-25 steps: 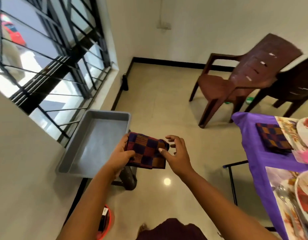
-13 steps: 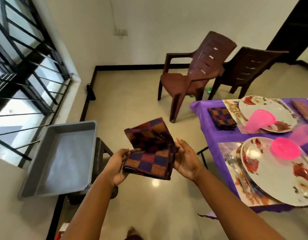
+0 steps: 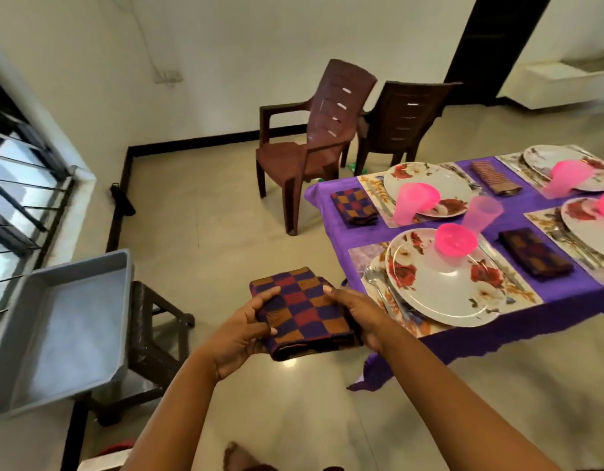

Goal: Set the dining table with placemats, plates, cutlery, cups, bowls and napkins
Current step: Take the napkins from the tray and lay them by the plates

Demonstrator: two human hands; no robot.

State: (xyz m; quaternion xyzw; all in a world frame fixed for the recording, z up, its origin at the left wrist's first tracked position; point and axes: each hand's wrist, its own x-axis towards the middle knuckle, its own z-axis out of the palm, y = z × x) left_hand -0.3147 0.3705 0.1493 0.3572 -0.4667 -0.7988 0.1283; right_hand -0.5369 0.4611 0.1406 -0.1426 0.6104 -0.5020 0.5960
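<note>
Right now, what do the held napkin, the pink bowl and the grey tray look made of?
Napkin: woven cloth, matte; it folds softly and shows a checked weave. Pink bowl: likely plastic, translucent and glossy. Grey tray: probably moulded plastic, dull, with rounded rim.

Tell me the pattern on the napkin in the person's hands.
Checked purple, red and orange squares on the folded napkin, in the head view.

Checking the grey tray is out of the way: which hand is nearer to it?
Left. The left hand grips the checked napkin on the side facing the grey tray; the right hand grips the napkin's far side, toward the table.
</note>
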